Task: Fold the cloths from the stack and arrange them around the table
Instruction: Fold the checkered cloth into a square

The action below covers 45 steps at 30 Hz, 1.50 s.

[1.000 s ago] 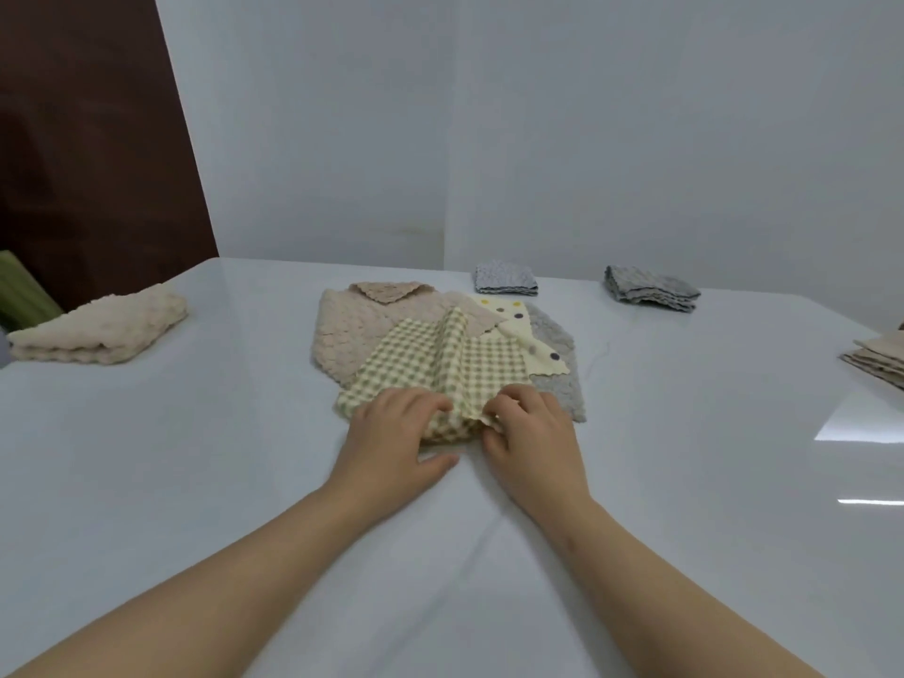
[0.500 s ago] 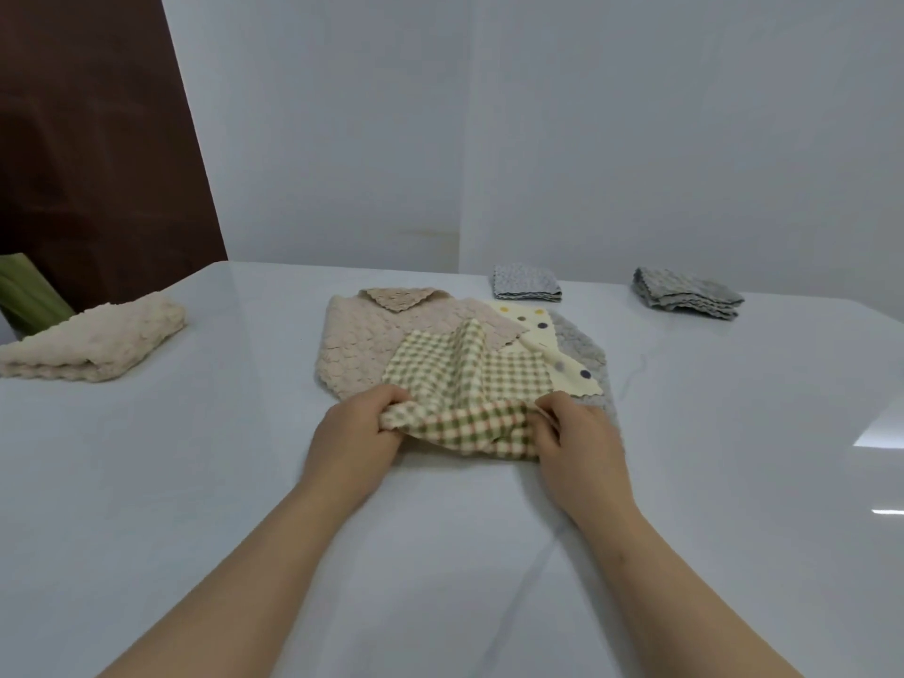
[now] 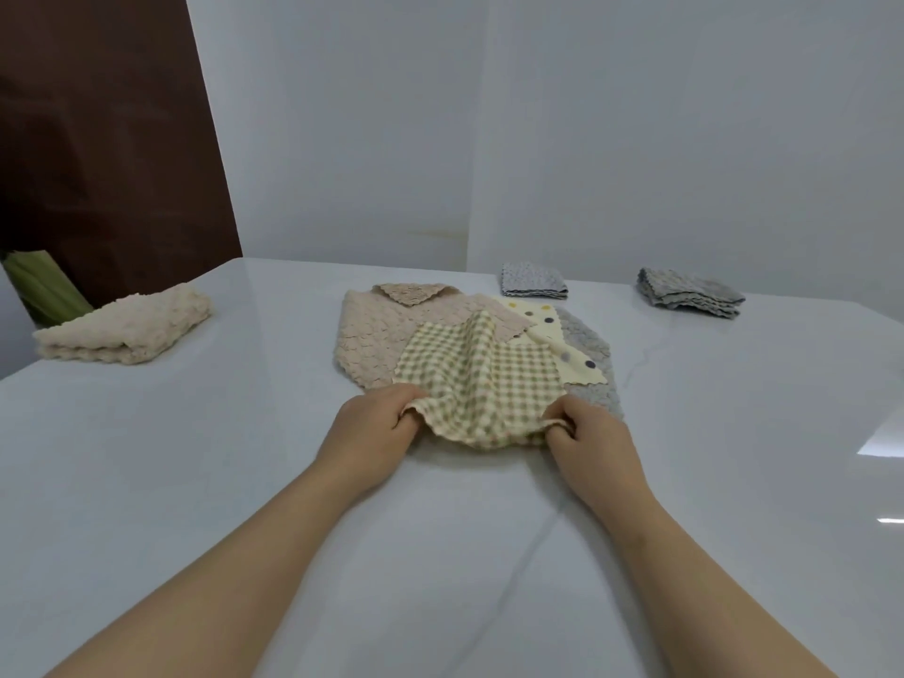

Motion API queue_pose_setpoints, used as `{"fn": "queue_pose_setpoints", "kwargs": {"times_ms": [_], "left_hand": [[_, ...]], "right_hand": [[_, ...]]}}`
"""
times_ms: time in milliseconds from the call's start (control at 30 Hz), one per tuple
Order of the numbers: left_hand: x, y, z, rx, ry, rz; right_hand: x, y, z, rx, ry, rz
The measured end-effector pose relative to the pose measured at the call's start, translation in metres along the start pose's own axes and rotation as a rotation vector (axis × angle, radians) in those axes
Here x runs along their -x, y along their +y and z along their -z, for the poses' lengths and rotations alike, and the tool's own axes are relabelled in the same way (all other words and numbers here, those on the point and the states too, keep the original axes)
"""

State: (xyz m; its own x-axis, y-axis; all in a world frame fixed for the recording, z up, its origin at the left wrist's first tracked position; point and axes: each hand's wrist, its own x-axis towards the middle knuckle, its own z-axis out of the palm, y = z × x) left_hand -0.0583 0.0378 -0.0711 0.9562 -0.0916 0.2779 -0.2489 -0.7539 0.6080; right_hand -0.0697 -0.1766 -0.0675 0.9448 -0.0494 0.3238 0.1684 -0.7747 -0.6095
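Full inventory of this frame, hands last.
checked cloth: 1, green and cream, top of stack
beige cloth: 1, beige, stack, left side
dotted cloth: 1, cream, stack, right side
grey cloth: 1, grey, under dotted cloth
folded cream cloth: 1, cream, table's left
folded speckled cloth: 1, grey, far edge
folded grey cloth: 1, grey, far right
green object: 1, green, left edge
table: 1, white, under everything
left hand: 1, grips checked cloth's near left corner
right hand: 1, grips its near right corner

Plain room: white table (image 3: 195,482), grey walls (image 3: 685,139)
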Motion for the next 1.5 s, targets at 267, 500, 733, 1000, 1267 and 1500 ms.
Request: {"fn": "queue_pose_setpoints", "kwargs": {"times_ms": [267, 500, 733, 1000, 1267, 1500], "left_hand": [[0.016, 0.005, 0.006, 0.472, 0.391, 0.053], [0.002, -0.003, 0.005, 0.342, 0.113, 0.019], [0.007, 0.002, 0.013, 0.263, 0.156, -0.05], [0.01, 0.001, 0.019, 0.166, 0.14, -0.052], [0.008, 0.0, 0.013, -0.046, -0.047, -0.097], [0.01, 0.004, 0.022, -0.267, -0.006, -0.066]], "right_hand": [[0.003, 0.0, 0.015, -0.396, 0.075, -0.021], [-0.005, 0.006, 0.022, -0.369, -0.083, 0.051], [-0.002, 0.001, 0.03, -0.385, -0.078, 0.058], [-0.002, 0.001, 0.032, -0.253, -0.267, 0.026], [0.0, 0.001, 0.029, -0.096, -0.243, 0.046], [-0.001, 0.0, 0.034, 0.006, -0.298, 0.009]]}}
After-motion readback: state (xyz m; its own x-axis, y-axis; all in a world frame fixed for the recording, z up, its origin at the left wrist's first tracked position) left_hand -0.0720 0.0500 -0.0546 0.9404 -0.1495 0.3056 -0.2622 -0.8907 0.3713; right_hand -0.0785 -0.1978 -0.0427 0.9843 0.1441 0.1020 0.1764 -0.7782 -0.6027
